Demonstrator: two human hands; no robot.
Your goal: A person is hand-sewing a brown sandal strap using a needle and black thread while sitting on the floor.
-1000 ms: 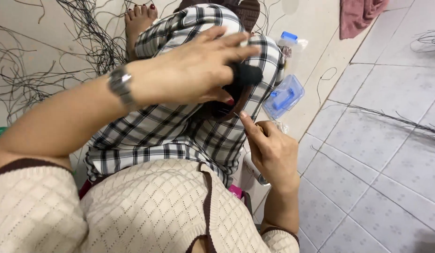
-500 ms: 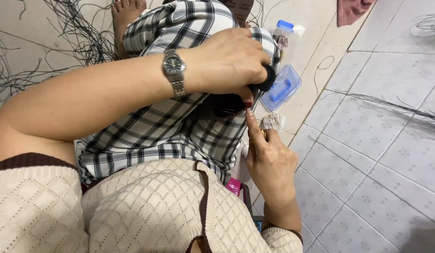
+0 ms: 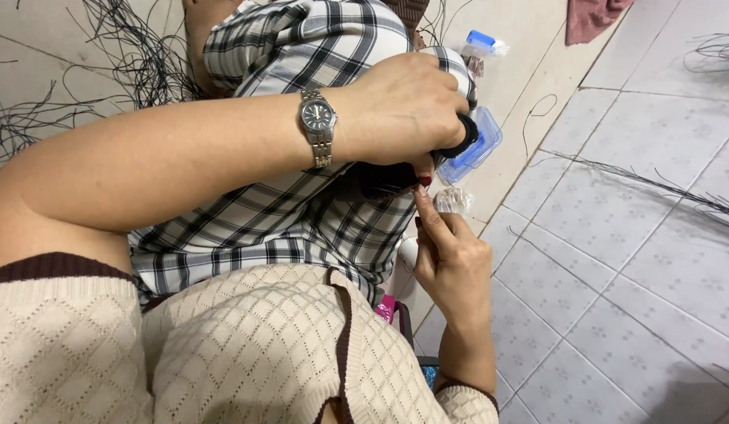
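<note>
My left hand [image 3: 404, 106], with a metal wristwatch [image 3: 317, 126] on the wrist, is closed over a black fabric piece [image 3: 388, 177] held against my checked trouser leg [image 3: 302, 220]. My right hand [image 3: 451, 259] sits just below it, fingers pinched together and pointing up at the lower edge of the black piece. Whatever the right fingers pinch is too small to see. Most of the black piece is hidden under my left hand.
A clear blue plastic box [image 3: 470, 153] lies on the floor by my knee, with a small crumpled clear bag [image 3: 452, 200] beside it. Black strands [image 3: 58, 102] are scattered at the left and on the tiles at right [image 3: 663, 188]. A pink cloth [image 3: 592, 16] lies at the top.
My left arm has shifted right and my hand has closed down over the black piece. My right hand has moved up until its fingertips meet the piece's lower edge.
</note>
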